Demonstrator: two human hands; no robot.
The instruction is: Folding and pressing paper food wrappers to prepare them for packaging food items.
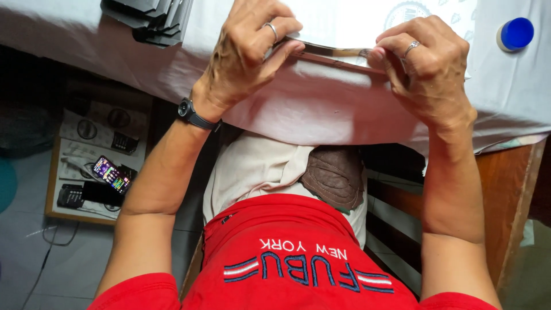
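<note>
Both hands grip a thin flat sheet at the surface's near edge

The left hand (247, 54) and right hand (427, 66) each pinch the brown-edged sheet (336, 55) shut between thumb and fingers (281, 28), one at either end. Its long axis runs left to right along the cloth-covered surface (321, 109), equally near both hands; a blue cap (515, 33) sits apart.

Two hands, the left hand (249, 49) and the right hand (427, 69), each wear one ring. One wristwatch (188, 112), one blue bottle cap (515, 33), one stack of dark cards (152, 20), one thin brown-edged sheet (336, 56), one lit phone (112, 175).
</note>
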